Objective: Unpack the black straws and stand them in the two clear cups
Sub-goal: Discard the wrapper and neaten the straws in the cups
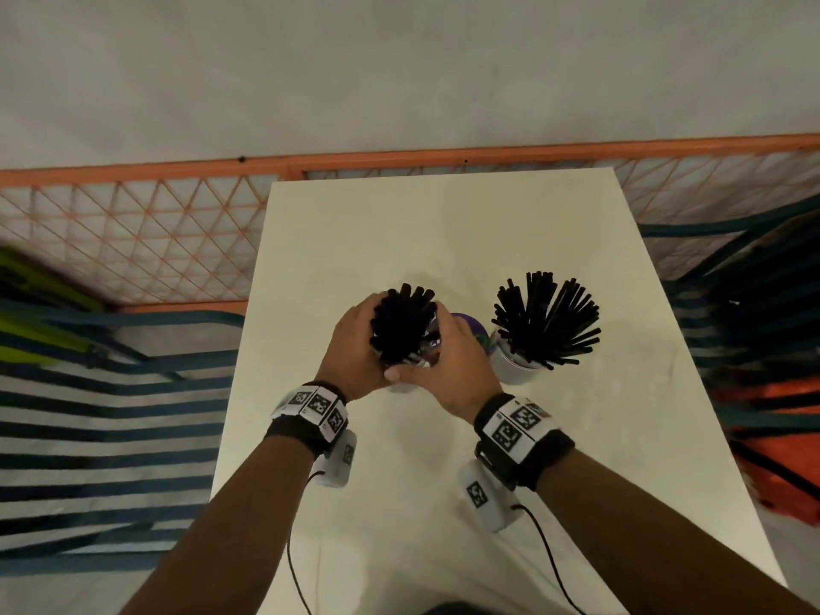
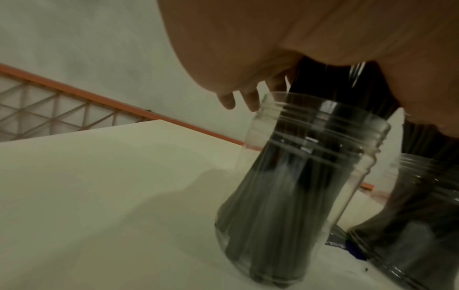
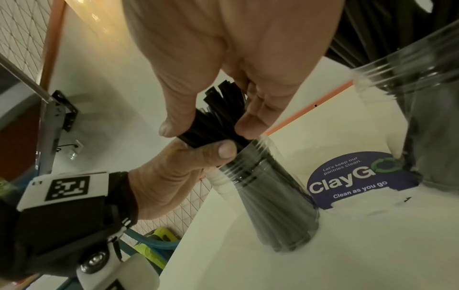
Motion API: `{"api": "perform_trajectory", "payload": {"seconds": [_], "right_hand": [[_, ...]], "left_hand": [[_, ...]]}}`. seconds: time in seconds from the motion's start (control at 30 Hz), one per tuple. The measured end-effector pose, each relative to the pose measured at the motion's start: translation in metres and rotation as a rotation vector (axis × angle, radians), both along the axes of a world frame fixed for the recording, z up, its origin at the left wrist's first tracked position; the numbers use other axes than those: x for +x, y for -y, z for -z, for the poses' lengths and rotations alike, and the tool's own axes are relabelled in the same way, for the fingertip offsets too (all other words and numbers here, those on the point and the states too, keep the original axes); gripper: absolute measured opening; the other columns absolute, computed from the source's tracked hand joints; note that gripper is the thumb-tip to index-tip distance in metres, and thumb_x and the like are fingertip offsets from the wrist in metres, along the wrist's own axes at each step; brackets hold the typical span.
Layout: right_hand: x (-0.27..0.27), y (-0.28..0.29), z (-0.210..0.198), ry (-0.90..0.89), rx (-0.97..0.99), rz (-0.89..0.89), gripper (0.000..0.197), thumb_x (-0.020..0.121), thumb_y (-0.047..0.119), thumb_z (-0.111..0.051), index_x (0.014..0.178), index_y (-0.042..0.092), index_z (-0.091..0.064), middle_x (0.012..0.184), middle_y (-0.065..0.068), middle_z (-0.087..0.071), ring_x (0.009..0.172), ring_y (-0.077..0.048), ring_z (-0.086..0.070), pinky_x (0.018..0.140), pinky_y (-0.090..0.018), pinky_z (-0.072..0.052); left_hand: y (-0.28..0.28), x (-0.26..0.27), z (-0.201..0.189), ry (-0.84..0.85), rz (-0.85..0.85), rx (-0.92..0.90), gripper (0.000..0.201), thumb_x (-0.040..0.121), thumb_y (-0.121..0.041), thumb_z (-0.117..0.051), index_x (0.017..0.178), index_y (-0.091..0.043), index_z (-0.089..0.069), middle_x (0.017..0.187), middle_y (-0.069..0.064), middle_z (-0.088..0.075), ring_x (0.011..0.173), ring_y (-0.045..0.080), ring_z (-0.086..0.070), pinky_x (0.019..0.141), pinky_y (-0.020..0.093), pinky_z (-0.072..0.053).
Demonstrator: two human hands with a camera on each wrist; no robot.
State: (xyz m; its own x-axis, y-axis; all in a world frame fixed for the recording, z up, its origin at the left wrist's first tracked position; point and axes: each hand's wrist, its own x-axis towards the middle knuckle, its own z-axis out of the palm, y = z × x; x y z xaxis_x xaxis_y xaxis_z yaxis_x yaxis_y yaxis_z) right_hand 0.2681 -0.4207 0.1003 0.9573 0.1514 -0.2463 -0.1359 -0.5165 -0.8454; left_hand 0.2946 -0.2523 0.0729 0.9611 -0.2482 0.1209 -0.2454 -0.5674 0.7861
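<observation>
While two clear cups stand on the white surface [image 1: 399, 503], both hold black straws: the left cup [image 2: 293, 176] carries a bunch of straws [image 1: 401, 324] gathered tight, and the right cup [image 1: 514, 364] carries a second bunch [image 1: 548, 324] fanned out loosely, with no hand on it. The single straws in each bunch are too many and too crowded to count. The two cups stand near each other but apart, and between them a round dark sticker [image 3: 357, 180] reading "ClayGo" lies flat on the surface.

Both hands wrap the gathered bunch just above the rim of the left cup. The left hand [image 1: 350, 352] comes in from the left, its fingers [image 2: 250, 98] curled round the far side of the bunch and its thumb pressed on the near side. The right hand [image 1: 448, 361] comes in from the right, thumb and fingers [image 3: 250, 125] clamped on the same bunch. Each wrist wears a black band with square printed markers, and a cable trails from each. An orange mesh fence [image 1: 133, 233] runs behind the surface.
</observation>
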Motion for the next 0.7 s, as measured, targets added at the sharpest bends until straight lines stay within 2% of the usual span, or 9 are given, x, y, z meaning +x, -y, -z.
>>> {"api": "perform_trajectory", "payload": {"seconds": [0.13,0.2,0.27,0.33,0.43,0.53,0.6,0.7], "right_hand": [[0.006,-0.008,-0.001,0.014,-0.028,0.015,0.087,0.062,0.058,-0.081,0.134,0.027,-0.043,0.121,0.000,-0.053,0.109,-0.016,-0.053,0.095,-0.038,-0.050],[0.009,-0.010,0.002,0.029,-0.031,0.040,0.087,0.060,0.064,-0.078,0.131,0.027,-0.046,0.118,0.003,-0.056,0.108,-0.014,-0.055,0.093,-0.037,-0.052],[0.011,-0.010,0.003,0.039,-0.023,0.063,0.084,0.060,0.068,-0.075,0.129,0.026,-0.049,0.116,0.004,-0.060,0.106,-0.014,-0.058,0.091,-0.038,-0.054],[0.013,-0.008,0.000,0.067,-0.010,0.082,0.074,0.066,0.062,-0.076,0.125,0.025,-0.053,0.112,0.004,-0.063,0.103,-0.015,-0.061,0.088,-0.038,-0.054],[0.015,-0.002,-0.006,0.065,0.024,0.113,0.060,0.071,0.051,-0.079,0.120,0.024,-0.059,0.105,0.006,-0.067,0.098,-0.012,-0.063,0.085,-0.029,-0.052],[0.015,0.003,-0.005,0.016,-0.051,0.063,0.051,0.073,0.053,-0.076,0.112,0.023,-0.062,0.098,0.010,-0.068,0.093,-0.009,-0.063,0.077,-0.021,-0.048],[0.015,0.004,-0.003,-0.026,-0.082,0.030,0.047,0.075,0.055,-0.074,0.108,0.023,-0.063,0.096,0.011,-0.068,0.092,-0.010,-0.063,0.078,-0.025,-0.050],[0.015,0.003,-0.002,-0.006,-0.069,-0.007,0.055,0.074,0.057,-0.073,0.115,0.023,-0.062,0.102,0.007,-0.071,0.094,-0.010,-0.065,0.084,-0.031,-0.053]], "left_hand": [[0.003,0.008,0.011,-0.052,0.028,-0.052,0.090,0.065,-0.034,-0.086,0.141,-0.021,-0.040,0.131,0.001,-0.063,0.116,0.023,-0.063,0.099,0.047,-0.052],[0.005,0.011,0.012,-0.107,0.003,-0.081,0.093,0.065,-0.029,-0.087,0.144,-0.023,-0.038,0.123,0.002,-0.069,0.110,0.021,-0.068,0.094,0.048,-0.056],[0.009,0.011,0.006,-0.120,-0.013,-0.104,0.088,0.060,-0.034,-0.085,0.136,-0.026,-0.042,0.115,0.001,-0.071,0.102,0.021,-0.070,0.087,0.048,-0.059],[0.012,0.011,-0.001,-0.063,-0.026,-0.099,0.079,0.058,-0.041,-0.079,0.128,-0.026,-0.046,0.111,0.000,-0.071,0.099,0.023,-0.070,0.085,0.048,-0.059],[0.014,0.011,-0.004,0.012,-0.026,-0.033,0.081,0.059,-0.047,-0.077,0.129,-0.017,-0.049,0.113,-0.007,-0.066,0.107,0.024,-0.067,0.098,0.056,-0.050],[0.013,0.011,0.001,0.007,-0.015,0.214,0.089,0.057,-0.067,-0.068,0.132,-0.021,-0.048,0.124,-0.006,-0.065,0.121,0.023,-0.061,0.115,0.063,-0.028],[0.013,0.008,0.004,0.038,-0.028,0.306,0.091,0.055,-0.074,-0.064,0.130,-0.028,-0.045,0.128,-0.003,-0.065,0.128,0.028,-0.057,0.115,0.065,-0.025],[0.012,0.006,0.008,0.087,-0.047,0.284,0.087,0.055,-0.073,-0.061,0.128,-0.032,-0.038,0.127,0.003,-0.067,0.131,0.035,-0.054,0.113,0.069,-0.028]]}}
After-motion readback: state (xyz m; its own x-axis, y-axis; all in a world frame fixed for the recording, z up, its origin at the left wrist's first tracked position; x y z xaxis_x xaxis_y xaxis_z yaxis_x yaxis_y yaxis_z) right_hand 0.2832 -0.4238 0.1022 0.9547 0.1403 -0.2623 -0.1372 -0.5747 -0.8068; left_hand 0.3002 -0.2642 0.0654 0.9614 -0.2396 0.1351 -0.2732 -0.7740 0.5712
